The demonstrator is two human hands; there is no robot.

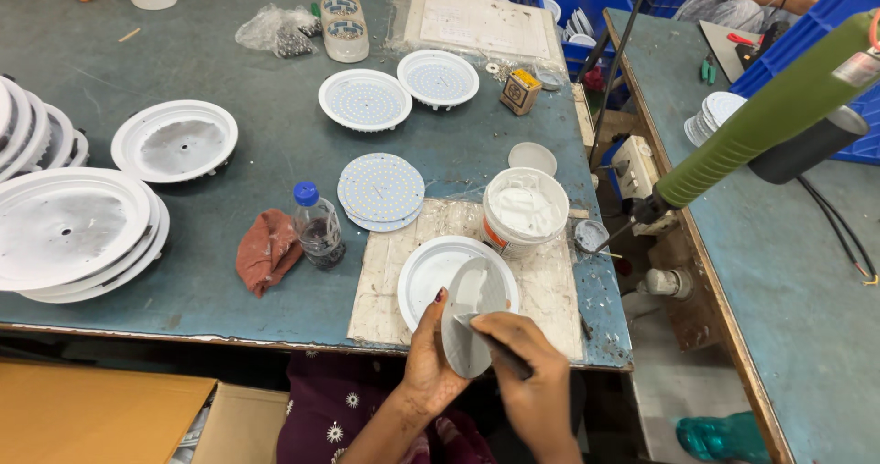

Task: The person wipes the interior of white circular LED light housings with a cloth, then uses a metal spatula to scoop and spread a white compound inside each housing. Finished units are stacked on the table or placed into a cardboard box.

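Observation:
My left hand [431, 354] holds a thin round grey disc [472, 313] upright at the table's near edge. My right hand [532, 372] grips a dark brush-like tool [504, 354] and presses its tip onto the disc's face, which carries a smear of white paste. Just behind the disc lies a white round lamp housing [426, 267] on a stained white board [385, 285]. A white tub of paste [524, 209] stands open behind the housing.
A stack of round LED boards [380, 189], a small blue-capped bottle [317, 227] and a reddish rag [266, 248] lie left of the board. White housings [69, 235] pile up at the far left. A green-handled power screwdriver [761, 125] hangs at the right.

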